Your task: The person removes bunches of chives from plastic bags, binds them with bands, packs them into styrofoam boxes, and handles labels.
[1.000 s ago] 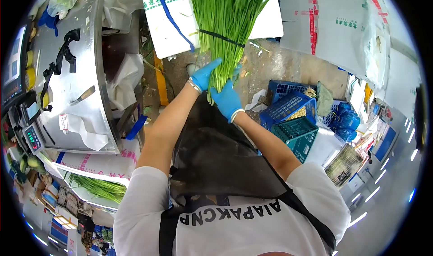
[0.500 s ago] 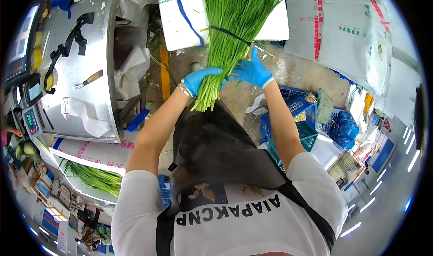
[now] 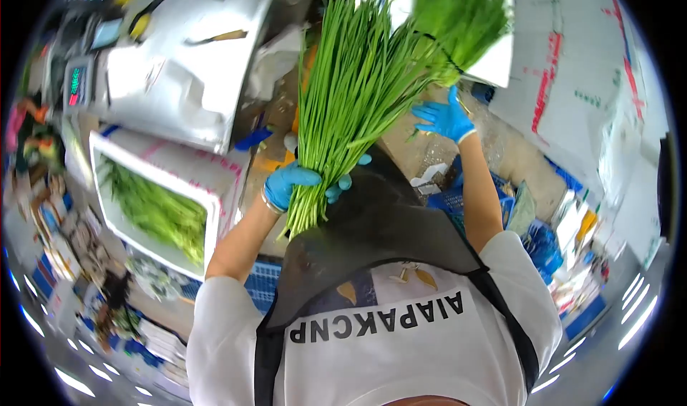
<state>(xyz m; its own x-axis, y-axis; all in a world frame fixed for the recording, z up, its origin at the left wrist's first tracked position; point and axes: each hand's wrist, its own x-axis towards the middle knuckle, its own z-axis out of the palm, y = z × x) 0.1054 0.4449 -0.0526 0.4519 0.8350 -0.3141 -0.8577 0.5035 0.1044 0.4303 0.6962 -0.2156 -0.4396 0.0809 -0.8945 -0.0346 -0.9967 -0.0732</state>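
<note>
My left hand (image 3: pixel 292 184), in a blue glove, is closed around the cut lower ends of a large bunch of garlic chives (image 3: pixel 351 91). The long green leaves fan out away from my body. My right hand (image 3: pixel 445 117), also gloved in blue, is off the bunch with its fingers spread and nothing in them. Just beyond it lies a second mass of chives (image 3: pixel 469 19) with a black band (image 3: pixel 444 54) across it. Those chives rest on a white foam box (image 3: pixel 494 66), partly hidden beneath them.
On my left stand a metal table (image 3: pixel 179 84) with a wooden-handled knife (image 3: pixel 222 38) and a scale with a lit display (image 3: pixel 77 80). Below it, a white foam box (image 3: pixel 96 173) contains more chives (image 3: pixel 154 209). Blue crates (image 3: pixel 458 198) stand at right, near stacked foam boxes (image 3: pixel 572 62).
My left hand has brought its chives left and closer to my body, apart from the banded ones. My right hand has moved away from the stalks. The view has turned left.
</note>
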